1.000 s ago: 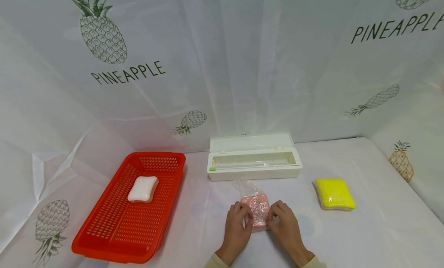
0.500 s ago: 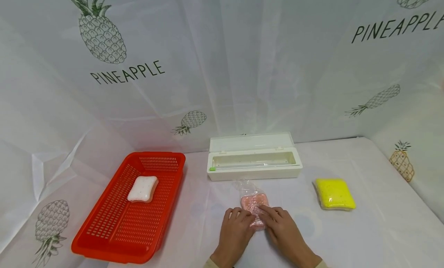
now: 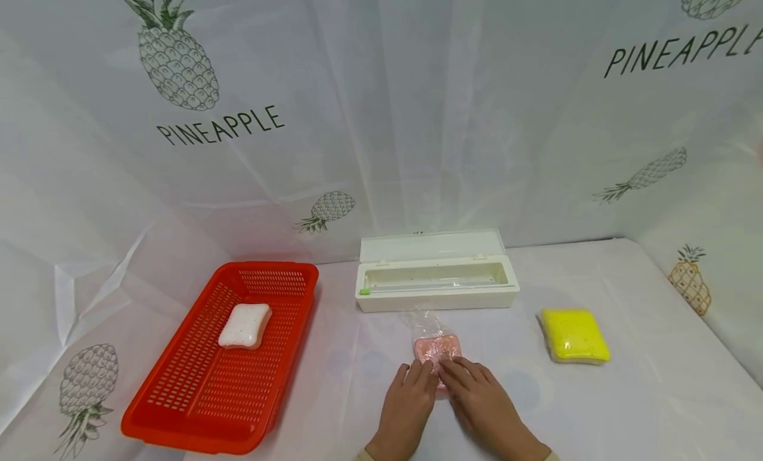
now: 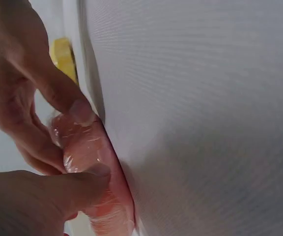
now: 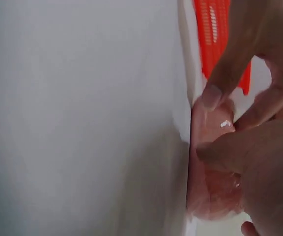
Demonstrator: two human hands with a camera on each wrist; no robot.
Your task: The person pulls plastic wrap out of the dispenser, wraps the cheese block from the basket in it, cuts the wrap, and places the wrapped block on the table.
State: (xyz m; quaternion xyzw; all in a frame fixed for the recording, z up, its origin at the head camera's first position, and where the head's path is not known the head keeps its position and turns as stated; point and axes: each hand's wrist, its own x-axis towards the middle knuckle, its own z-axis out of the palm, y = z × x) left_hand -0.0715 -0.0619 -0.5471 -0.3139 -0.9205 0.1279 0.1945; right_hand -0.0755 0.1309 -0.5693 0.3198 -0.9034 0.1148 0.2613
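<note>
Pink toast-shaped slab (image 3: 438, 348) lies flat on the white-covered table (image 3: 632, 408), just in front of the cling-film dispenser (image 3: 438, 300), on the person's side. Clear film (image 3: 428, 323) covers it, wrinkled and glossy; loose tail runs from its far edge toward the dispenser, contact unclear. Left hand (image 3: 406, 405) and right hand (image 3: 484, 403) meet over the slab's near half: fingers laid along the top, thumbs (image 4: 96, 176) against the near side. Neither grip closes round it; fingers fairly straight, pressing from both sides, probably to flatten film and stop the slab sliding. Dispenser's lid (image 3: 432, 246) tipped back, green tab (image 3: 365, 291) at its left end, presumably for easy access. Left of the dispenser and nearer: red basket (image 3: 238, 388) with a white slab (image 3: 243, 325), seemingly placed apart. Right of the dispenser and nearer: yellow slab (image 3: 575, 335), likely set clear of the hands' working space.
</note>
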